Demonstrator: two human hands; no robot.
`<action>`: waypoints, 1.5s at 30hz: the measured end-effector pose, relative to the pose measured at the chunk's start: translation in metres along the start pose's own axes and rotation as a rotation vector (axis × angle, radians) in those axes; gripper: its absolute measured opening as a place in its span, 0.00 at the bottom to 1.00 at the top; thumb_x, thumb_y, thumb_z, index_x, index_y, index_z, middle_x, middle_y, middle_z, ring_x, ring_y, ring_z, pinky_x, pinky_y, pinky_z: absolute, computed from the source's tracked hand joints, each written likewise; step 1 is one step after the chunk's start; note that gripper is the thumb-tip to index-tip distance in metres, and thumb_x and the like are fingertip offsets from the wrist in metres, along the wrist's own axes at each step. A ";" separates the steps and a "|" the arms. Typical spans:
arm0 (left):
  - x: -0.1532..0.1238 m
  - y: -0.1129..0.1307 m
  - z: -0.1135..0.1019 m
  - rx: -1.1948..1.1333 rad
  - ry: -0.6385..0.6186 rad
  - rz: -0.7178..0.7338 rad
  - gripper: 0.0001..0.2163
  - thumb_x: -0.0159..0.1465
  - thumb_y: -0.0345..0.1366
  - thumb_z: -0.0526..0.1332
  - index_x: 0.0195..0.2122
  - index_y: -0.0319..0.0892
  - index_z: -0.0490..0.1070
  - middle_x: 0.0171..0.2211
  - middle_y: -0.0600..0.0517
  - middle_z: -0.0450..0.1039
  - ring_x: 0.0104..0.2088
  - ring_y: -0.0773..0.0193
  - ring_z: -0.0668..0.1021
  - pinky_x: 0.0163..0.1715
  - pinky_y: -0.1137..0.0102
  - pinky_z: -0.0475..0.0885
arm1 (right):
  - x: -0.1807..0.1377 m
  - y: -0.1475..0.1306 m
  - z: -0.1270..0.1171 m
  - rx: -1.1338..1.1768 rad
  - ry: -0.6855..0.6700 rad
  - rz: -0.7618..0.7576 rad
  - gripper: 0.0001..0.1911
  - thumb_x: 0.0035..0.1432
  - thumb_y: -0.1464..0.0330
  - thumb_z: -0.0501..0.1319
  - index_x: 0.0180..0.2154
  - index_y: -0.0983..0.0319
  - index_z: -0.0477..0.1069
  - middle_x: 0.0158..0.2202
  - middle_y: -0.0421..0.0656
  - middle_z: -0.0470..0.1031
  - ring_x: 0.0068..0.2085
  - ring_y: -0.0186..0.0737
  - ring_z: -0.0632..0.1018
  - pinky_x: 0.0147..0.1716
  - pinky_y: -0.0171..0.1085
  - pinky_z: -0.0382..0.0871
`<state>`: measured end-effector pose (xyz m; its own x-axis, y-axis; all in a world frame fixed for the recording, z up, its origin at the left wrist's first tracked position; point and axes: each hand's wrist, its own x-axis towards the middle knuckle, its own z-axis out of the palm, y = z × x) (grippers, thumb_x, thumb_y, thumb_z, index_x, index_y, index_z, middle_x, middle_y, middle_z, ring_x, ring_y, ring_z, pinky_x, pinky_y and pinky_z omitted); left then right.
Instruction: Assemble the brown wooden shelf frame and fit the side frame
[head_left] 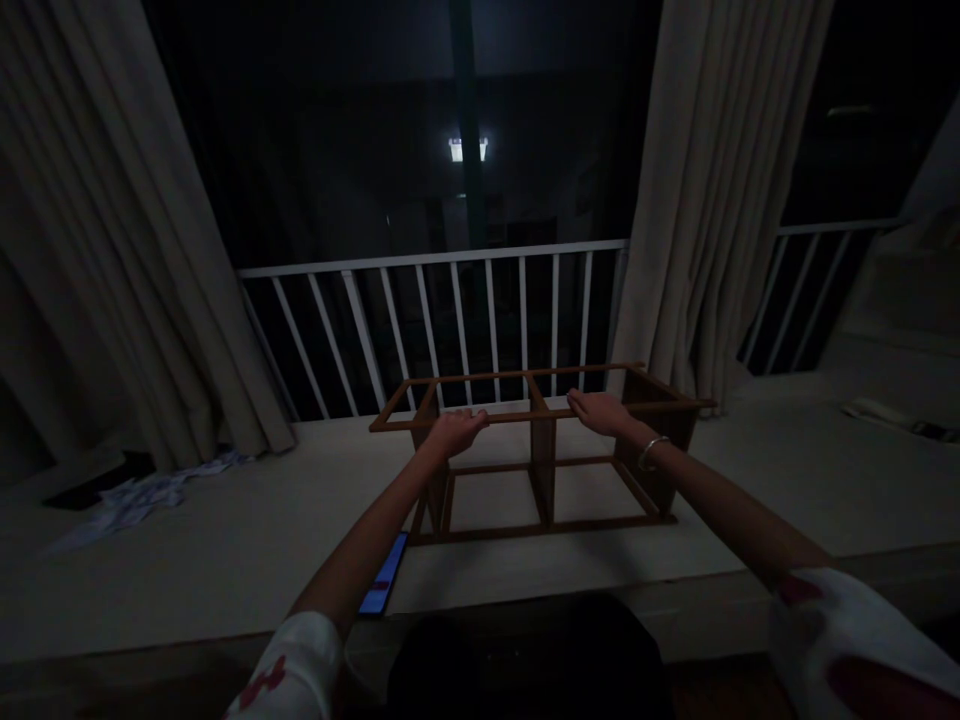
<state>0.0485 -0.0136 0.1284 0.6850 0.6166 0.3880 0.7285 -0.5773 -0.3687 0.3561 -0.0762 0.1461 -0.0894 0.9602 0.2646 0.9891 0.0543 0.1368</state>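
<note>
A brown wooden shelf rack (542, 465) lies on its side on the pale window ledge (285, 540), its slim rails framing open bays between upright panels. My left hand (459, 432) is closed around the near top rail, left of the middle panel. Farther right on that same rail rests my right hand (602, 412), its fingers together over the wood and the thumb side hidden. A bracelet (652, 452) circles my right wrist. Close to the rack's near left corner, a phone (384, 575) with a lit blue screen lies on the ledge.
Behind the rack stands a white railing (435, 260) before a dark window. Beige curtains (697, 180) hang on both sides. Crumpled papers (142, 497) and a dark flat item (97, 482) lie at left. A pale strap (885, 415) lies far right. The room is dim.
</note>
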 end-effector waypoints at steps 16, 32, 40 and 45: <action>0.001 0.006 0.001 0.010 0.030 -0.028 0.16 0.64 0.44 0.41 0.43 0.43 0.62 0.34 0.44 0.69 0.33 0.60 0.74 0.30 0.69 0.65 | 0.000 0.004 0.007 -0.032 0.029 0.023 0.23 0.61 0.59 0.34 0.45 0.63 0.59 0.37 0.50 0.73 0.38 0.44 0.74 0.32 0.36 0.58; -0.001 0.015 -0.007 -0.053 0.103 -0.040 0.15 0.63 0.42 0.43 0.43 0.42 0.63 0.34 0.45 0.67 0.37 0.60 0.71 0.37 0.66 0.61 | 0.004 0.008 0.007 0.010 -0.033 0.065 0.21 0.61 0.59 0.37 0.46 0.63 0.59 0.40 0.51 0.73 0.40 0.44 0.74 0.35 0.37 0.59; -0.031 0.005 -0.010 -0.064 0.302 -0.157 0.20 0.60 0.38 0.49 0.53 0.40 0.56 0.46 0.43 0.63 0.48 0.57 0.64 0.49 0.61 0.53 | 0.001 0.008 0.015 0.034 0.005 0.064 0.22 0.61 0.59 0.34 0.45 0.63 0.58 0.40 0.51 0.72 0.40 0.44 0.73 0.36 0.37 0.59; -0.050 -0.022 0.004 -0.050 0.264 -0.274 0.14 0.59 0.35 0.50 0.46 0.42 0.63 0.43 0.44 0.65 0.46 0.56 0.66 0.47 0.60 0.56 | 0.004 0.010 0.014 0.015 -0.026 0.055 0.22 0.61 0.58 0.35 0.45 0.62 0.58 0.38 0.52 0.73 0.39 0.46 0.74 0.35 0.39 0.60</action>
<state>-0.0017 -0.0298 0.1139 0.4369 0.5965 0.6733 0.8797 -0.4395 -0.1814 0.3671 -0.0681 0.1347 -0.0322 0.9687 0.2463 0.9941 0.0055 0.1085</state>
